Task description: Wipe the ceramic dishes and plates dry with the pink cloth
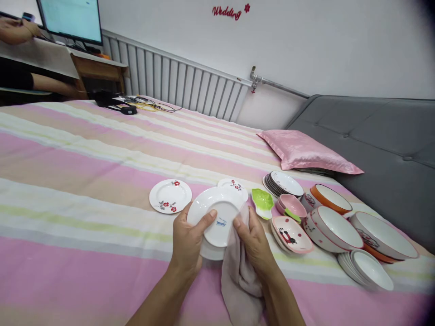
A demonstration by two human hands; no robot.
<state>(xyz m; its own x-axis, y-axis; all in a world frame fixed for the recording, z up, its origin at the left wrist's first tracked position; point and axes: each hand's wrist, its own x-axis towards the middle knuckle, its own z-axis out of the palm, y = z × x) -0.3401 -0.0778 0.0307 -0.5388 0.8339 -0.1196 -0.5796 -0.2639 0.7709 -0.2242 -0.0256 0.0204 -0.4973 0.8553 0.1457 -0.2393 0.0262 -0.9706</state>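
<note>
My left hand [190,240] grips the left edge of a white plate [210,213], its thumb lying across the surface. The plate is held tilted above the bed, and a small blue mark shows on the side towards me. A greyish-pink cloth [239,280] hangs from my right hand [253,235], which pinches it against the plate's right rim. Behind the held plate, a flowered plate [238,186] is partly hidden. To the left lies another flowered plate [170,197], flat on the striped sheet.
Right of my hands are a green leaf-shaped dish [263,201], pink bowls [294,203], a square cat-patterned dish [292,233], stacked plates [287,182], large bowls [336,226] and small white bowls [372,269]. A pink pillow [309,149] lies behind. Cables [154,105] and a seated person are far left.
</note>
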